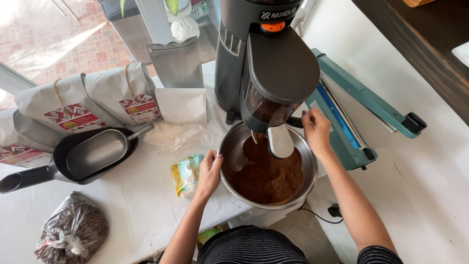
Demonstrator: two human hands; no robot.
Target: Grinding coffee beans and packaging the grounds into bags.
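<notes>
Left grip (210, 172) is curling closed on the steel bowl (229, 146) rim; right grip (316, 131) is pinching the far rim, beside the grinder (266, 73). Bowl is overhanging the counter (137, 195) edge, sealer (351, 107) crowding right, open counter left.

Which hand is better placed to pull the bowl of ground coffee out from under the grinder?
Probably the left hand: it grips the bowl's rim on the open side, while the right hand sits up by the grinder.
</notes>
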